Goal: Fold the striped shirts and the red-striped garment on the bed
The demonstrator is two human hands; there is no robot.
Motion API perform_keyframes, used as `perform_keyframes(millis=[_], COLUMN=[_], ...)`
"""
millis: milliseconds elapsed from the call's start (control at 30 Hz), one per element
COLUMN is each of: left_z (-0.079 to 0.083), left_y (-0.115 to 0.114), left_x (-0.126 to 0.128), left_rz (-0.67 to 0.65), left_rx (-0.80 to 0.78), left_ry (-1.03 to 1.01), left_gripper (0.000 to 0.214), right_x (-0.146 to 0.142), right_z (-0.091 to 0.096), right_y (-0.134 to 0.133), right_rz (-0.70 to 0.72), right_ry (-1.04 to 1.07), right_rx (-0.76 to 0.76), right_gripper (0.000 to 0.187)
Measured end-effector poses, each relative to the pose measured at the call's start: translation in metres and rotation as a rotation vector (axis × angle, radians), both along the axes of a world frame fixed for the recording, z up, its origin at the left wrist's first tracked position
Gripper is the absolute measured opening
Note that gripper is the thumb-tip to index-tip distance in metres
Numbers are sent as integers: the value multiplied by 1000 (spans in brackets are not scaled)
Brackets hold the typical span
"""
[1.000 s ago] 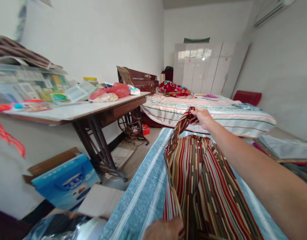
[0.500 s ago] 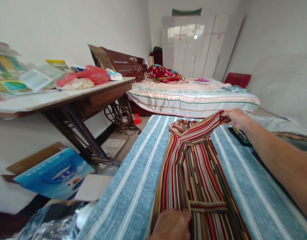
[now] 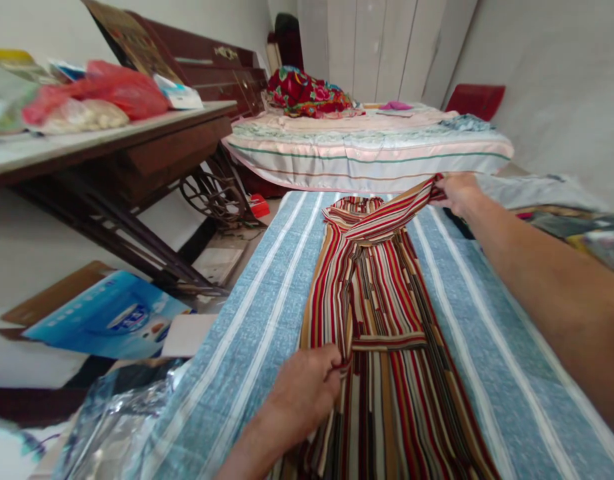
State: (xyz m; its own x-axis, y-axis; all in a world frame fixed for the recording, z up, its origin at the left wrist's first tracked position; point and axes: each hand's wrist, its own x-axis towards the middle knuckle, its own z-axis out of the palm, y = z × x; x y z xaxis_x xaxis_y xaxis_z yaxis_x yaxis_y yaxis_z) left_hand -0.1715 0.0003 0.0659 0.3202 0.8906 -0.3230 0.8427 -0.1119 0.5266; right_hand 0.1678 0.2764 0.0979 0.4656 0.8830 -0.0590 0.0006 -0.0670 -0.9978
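A long striped dress (image 3: 391, 293) in red, tan, black and white lies lengthwise on a blue sheet (image 3: 257, 313) with white stripes. Its one sleeve runs down the left side, and my left hand (image 3: 311, 383) is closed on that sleeve's cuff near the waist. The other sleeve stretches up and to the right across the chest. My right hand (image 3: 457, 191) pinches the end of it, a little above the sheet. A belt-like band of the same cloth crosses the dress at the waist. The lower end of the dress runs out of view.
At the left stands a sewing machine table (image 3: 111, 130) with a red plastic bag (image 3: 127, 90) on top. Below it are a blue box (image 3: 111, 317) and clear plastic wrapping (image 3: 121, 427). A bed (image 3: 371, 150) is beyond; piled clothes (image 3: 561, 213) lie at the right.
The view has tilted down and shifted right. More of my left hand and forearm now shows, with the cuff in its fingers. My right hand still holds the other sleeve's end.
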Motion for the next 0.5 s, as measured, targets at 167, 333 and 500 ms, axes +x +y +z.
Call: perform_keyframes(millis=[167,333,500], left_z=[6,8,4], left_y=[3,-7,-1], left_x=[-20,-18,-24], left_rz=[235,205,477], left_rx=[-74,-90,-67], left_ry=[-324,-437,-619], left_gripper=[14,14,18], right_x=[-4,0,4], right_z=[-9,-4,-10], right_y=[3,6,1], right_rz=[4,-21,-6], right_ry=[15,53,80], right_rx=[-94,-55,-57], right_gripper=[31,32,33])
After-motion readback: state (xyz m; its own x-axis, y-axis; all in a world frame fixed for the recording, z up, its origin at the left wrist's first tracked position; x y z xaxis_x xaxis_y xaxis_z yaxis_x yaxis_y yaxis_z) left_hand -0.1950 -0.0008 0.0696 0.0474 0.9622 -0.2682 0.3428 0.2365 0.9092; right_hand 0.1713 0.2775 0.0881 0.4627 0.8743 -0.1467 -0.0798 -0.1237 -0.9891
